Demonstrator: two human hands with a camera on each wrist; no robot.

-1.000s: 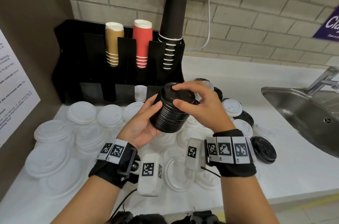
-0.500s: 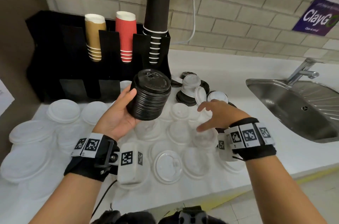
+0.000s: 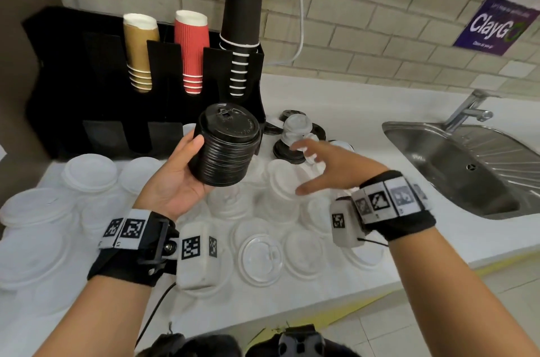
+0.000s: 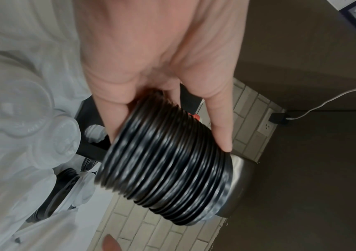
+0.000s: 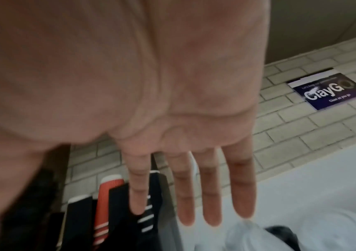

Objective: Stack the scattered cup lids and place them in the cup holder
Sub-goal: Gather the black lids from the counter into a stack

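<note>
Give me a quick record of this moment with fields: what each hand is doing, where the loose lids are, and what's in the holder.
left hand: grips a stack of black lids, held above the counter
right hand: fingers spread, holding nothing, reaching over the loose lids
white lids: scattered over the counter
loose black lids: near the holder's right end
cup holder: gold, red and black cup stacks
sink: at right

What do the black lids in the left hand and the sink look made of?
Black lid stack: likely thin moulded plastic, semi-gloss; ribbed rims catch highlights, embossed lettering on top. Sink: brushed stainless steel, judging by its grey metallic sheen and ridged drainer.
</note>
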